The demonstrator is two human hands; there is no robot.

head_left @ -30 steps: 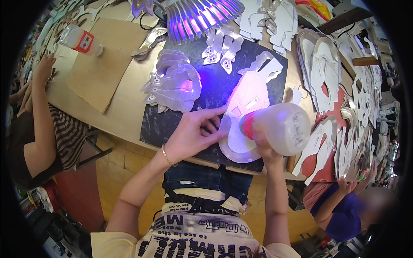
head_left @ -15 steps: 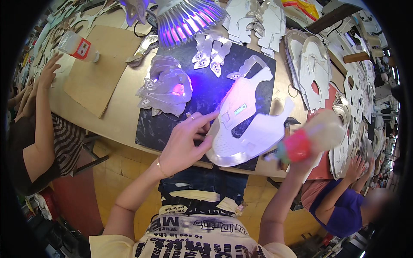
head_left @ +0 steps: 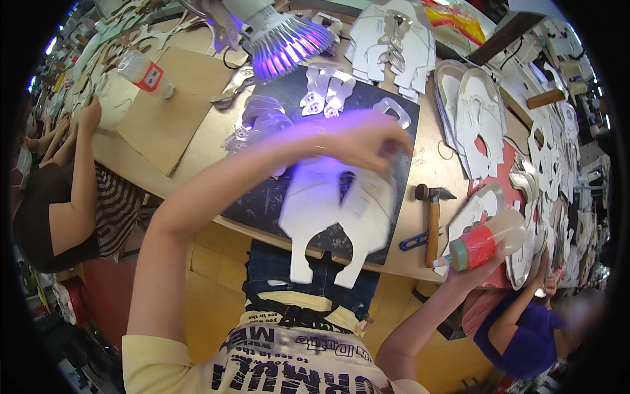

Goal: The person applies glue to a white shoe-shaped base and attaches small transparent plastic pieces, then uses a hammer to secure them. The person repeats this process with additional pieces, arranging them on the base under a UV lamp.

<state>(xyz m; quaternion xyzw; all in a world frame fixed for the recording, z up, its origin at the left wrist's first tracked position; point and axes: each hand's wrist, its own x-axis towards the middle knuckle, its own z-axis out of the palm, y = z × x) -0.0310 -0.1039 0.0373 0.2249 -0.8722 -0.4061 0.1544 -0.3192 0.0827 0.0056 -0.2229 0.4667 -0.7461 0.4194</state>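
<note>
A white shoe upper piece (head_left: 312, 197) lies on the black board (head_left: 246, 210), its two legs pointing toward me and reaching past the near table edge. My left hand (head_left: 371, 141) is stretched across its far part, smeared by motion. Whether its fingers grip the piece cannot be made out. Off to the right, my right hand (head_left: 482, 269) is wrapped round a squeeze bottle (head_left: 489, 243) with a red label and green cap, its nozzle tilted down to the left. Grey layered shoe pieces (head_left: 262, 118) and a few silvery ones (head_left: 327, 88) lie beyond my left forearm.
A lit lamp (head_left: 289, 46) hangs over the board's far side. The hammer (head_left: 433, 217) and blue snips (head_left: 415, 241) lie to the right, near stacked white uppers (head_left: 472, 111). Another bottle (head_left: 141, 72) rests by cardboard (head_left: 164, 118) at left. Co-workers sit on both sides.
The white upper has been turned, so its legs now point at me. My left hand swung from its near edge to its far part. My right hand moved the bottle slightly down and right.
</note>
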